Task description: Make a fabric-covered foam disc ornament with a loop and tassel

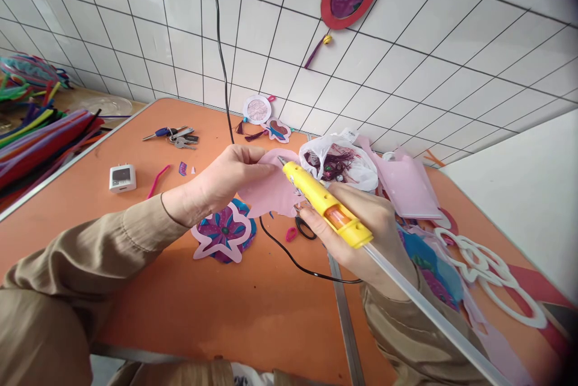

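Observation:
My left hand [226, 175] pinches the upper left edge of a pale pink sheet [266, 193] with an uneven lower edge, raised over the orange table. In my right hand [352, 223] is a yellow glue gun [318, 193], a long translucent glue stick [419, 295] poking out of its back. The nozzle is at the sheet's upper part, close to my left fingertips; I cannot tell whether it touches. Beneath my left wrist lies a pink star-like frame [221, 255] over a purple and blue flower-patterned piece [217, 226]. Scissors [306, 228] are partly hidden below the sheet.
A white plastic bag [368, 172] with dark tassels stands behind my right hand. White ring frames [506, 289] and pink sheets [409, 187] lie at right. Keys [183, 138], a white charger [122, 178] and pipe cleaners [49, 145] are at left. A black cord [289, 256] crosses the table [217, 308].

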`<act>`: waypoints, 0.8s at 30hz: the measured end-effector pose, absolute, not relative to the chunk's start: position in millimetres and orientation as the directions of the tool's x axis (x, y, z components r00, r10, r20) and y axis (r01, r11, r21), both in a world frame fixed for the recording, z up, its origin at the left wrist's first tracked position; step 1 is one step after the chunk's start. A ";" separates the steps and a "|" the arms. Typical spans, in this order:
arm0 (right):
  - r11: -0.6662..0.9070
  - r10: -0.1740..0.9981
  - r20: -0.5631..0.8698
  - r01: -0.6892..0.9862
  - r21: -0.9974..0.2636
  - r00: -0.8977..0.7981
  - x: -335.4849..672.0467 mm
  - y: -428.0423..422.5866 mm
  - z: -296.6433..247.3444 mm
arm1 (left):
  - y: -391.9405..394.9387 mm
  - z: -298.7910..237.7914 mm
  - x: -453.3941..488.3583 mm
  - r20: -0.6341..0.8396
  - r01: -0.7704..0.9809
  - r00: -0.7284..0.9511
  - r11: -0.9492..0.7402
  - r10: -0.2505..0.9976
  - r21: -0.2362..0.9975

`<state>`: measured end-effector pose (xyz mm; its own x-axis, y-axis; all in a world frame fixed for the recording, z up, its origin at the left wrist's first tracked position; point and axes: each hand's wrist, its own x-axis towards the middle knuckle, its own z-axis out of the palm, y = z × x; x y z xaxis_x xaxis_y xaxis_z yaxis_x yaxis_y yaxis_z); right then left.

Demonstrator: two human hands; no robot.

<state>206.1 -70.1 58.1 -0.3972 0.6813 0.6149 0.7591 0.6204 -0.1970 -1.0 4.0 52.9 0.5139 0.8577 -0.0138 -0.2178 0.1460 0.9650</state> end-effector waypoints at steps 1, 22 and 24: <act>0.621 0.684 0.611 0.757 -0.201 -0.399 205.6 -70.3 58.5 | 3.7 53.2 -0.8 -0.020 -0.212 0.518 0.151 0.855 0.965; 0.618 0.696 0.607 0.751 -0.234 -0.384 205.0 -70.9 57.2 | 2.0 56.6 0.8 -0.050 -0.197 0.529 0.180 0.847 0.964; 0.608 0.700 0.610 0.759 -0.235 -0.372 205.2 -70.8 56.7 | 2.0 56.8 1.0 -0.043 -0.205 0.526 0.176 0.849 0.963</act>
<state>205.2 -70.8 56.7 -0.3716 0.6999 0.6099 0.7587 0.6076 -0.2351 1.0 2.0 56.8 0.5263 0.8492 -0.0429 -0.2053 0.1758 0.9628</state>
